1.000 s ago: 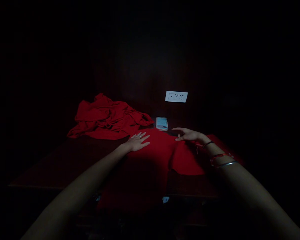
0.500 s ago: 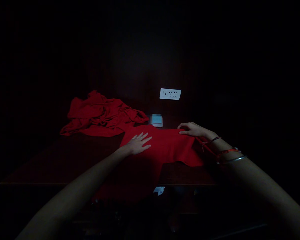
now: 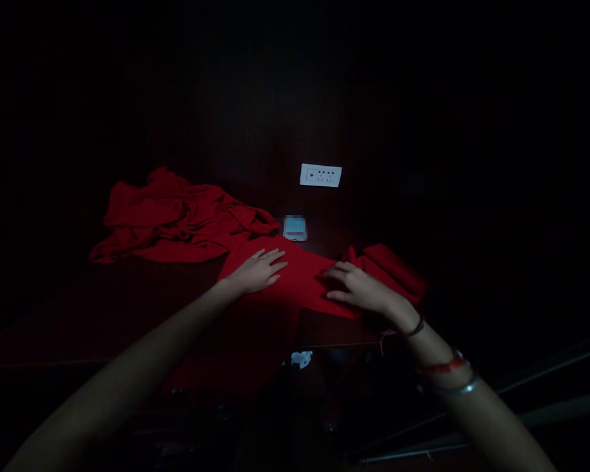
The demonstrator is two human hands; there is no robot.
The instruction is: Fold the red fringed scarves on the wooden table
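Note:
A red garment (image 3: 295, 278) is spread over a dark table, its near part hanging past the front edge. My left hand (image 3: 255, 271) lies flat on it, fingers spread and a ring on one finger. Over the right part of the cloth is my right hand (image 3: 350, 284), slightly blurred, palm down with fingers apart; whether it presses the cloth I cannot tell. Beyond that hand the red fabric bunches up in folds (image 3: 388, 270). On the left, a crumpled heap of red cloth (image 3: 177, 219) adjoins the spread part.
A small pale object with a blurred-out face (image 3: 295, 227) stands at the table's back. A white socket plate (image 3: 320, 175) is on the dark wall. Below the table edge (image 3: 339, 343) something whitish (image 3: 301, 358) shows. Most surroundings are too dark to make out.
My right hand has come from the cloth's far right edge toward me and left. Fabric there is now folded up behind it. My left hand stays on the cloth; the view has shifted slightly.

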